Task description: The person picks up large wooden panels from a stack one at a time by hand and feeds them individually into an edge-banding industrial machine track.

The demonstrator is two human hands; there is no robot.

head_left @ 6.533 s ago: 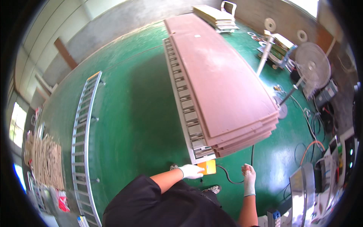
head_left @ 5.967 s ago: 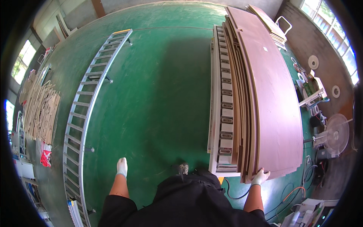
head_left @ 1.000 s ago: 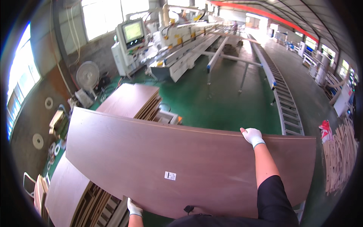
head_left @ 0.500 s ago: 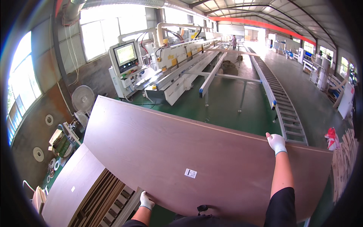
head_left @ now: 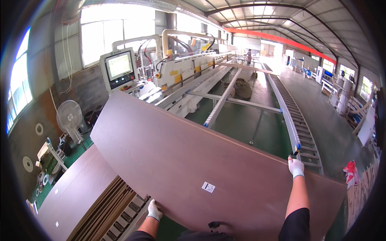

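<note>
A long brown wood-grain panel (head_left: 177,160) with a small white label (head_left: 208,187) is tilted across the space before me. My right hand (head_left: 296,166), in a white glove, grips its far edge toward the right end. Low down, my gloved left hand (head_left: 154,210) is closed on the panel's near edge; some of its fingers are hidden. At the lower left a stack of similar brown panels (head_left: 82,182) lies beside roller conveyor rails, partly covered by the held panel.
Ahead stands a long white-and-yellow machine (head_left: 181,74) with a control screen (head_left: 119,66). Support rails (head_left: 225,96) and a roller track (head_left: 291,100) run away on the right. A fan (head_left: 69,115) stands at the left. Far off is a person (head_left: 249,56).
The panel and both my hands have moved forward toward the machine and support rails. The far edge now sits close to the rail ends. My grip is unchanged.
</note>
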